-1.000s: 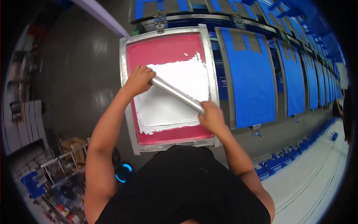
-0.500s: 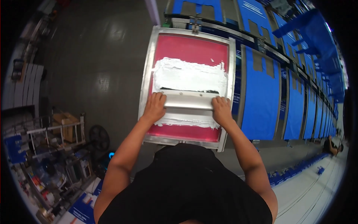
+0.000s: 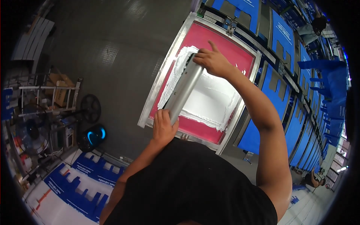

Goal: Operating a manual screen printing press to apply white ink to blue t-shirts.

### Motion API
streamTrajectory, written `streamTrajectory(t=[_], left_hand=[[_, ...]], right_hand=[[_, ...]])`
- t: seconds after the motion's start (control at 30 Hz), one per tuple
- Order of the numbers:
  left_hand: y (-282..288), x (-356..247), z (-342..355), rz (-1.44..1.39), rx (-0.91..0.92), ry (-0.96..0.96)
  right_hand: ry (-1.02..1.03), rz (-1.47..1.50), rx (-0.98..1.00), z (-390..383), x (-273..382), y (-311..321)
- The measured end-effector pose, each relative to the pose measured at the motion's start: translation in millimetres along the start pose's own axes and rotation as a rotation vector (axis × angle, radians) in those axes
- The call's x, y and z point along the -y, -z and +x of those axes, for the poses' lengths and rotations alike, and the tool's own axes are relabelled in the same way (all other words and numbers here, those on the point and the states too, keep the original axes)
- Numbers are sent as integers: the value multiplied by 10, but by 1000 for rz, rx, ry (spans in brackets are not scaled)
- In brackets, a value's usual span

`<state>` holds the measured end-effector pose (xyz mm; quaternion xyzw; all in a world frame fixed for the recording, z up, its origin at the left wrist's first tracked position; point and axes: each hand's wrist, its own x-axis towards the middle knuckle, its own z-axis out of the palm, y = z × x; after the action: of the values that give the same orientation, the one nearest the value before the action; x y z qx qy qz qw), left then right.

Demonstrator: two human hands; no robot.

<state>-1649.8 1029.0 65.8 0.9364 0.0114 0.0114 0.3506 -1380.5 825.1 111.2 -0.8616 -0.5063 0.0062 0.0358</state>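
A silver metal squeegee (image 3: 184,90) lies slanted across a screen-printing frame (image 3: 167,71) with an aluminium rim and red mesh (image 3: 230,43). My left hand (image 3: 164,128) is closed around the squeegee's near end, by the frame's lower left part. At its far end, the fingers of my right hand (image 3: 213,63) curl over the metal, with one finger sticking out. Thick white ink (image 3: 213,92) covers the middle of the mesh, with a ridge along the squeegee's left side. The squeegee's blade edge is mostly hidden.
Blue cut-out fabric pieces (image 3: 253,137) lie on a long row of boards to the right. More blue pieces (image 3: 75,183) are on a white surface at lower left, near a blue-lit speaker (image 3: 92,137) and a black wheel (image 3: 90,104). Other people (image 3: 314,180) are at far right.
The squeegee has turned from crosswise to a steep slant at the ink's left side. My right hand has moved far and left across the frame. The view has turned too.
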Motion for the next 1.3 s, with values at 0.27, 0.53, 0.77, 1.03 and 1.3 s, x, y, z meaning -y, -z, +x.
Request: streamTrajectory(t=[0.27, 0.53, 0.77, 1.03, 1.3], left_hand=[[-102, -11, 243, 16, -65, 50], [-55, -144, 488, -14, 149, -67], [-292, -454, 1674, 62, 102, -541], [-832, -270, 1950, 346, 196, -594], [146, -583, 1231, 275, 270, -618]], right_hand=[[131, -34, -12, 392, -310, -241], [-256, -2, 338, -603, -271, 126], [-764, 72, 101, -2102, 47, 112], [-1006, -84, -42, -2214, 510, -790], [-909, 175, -132, -2434, 1278, 98]])
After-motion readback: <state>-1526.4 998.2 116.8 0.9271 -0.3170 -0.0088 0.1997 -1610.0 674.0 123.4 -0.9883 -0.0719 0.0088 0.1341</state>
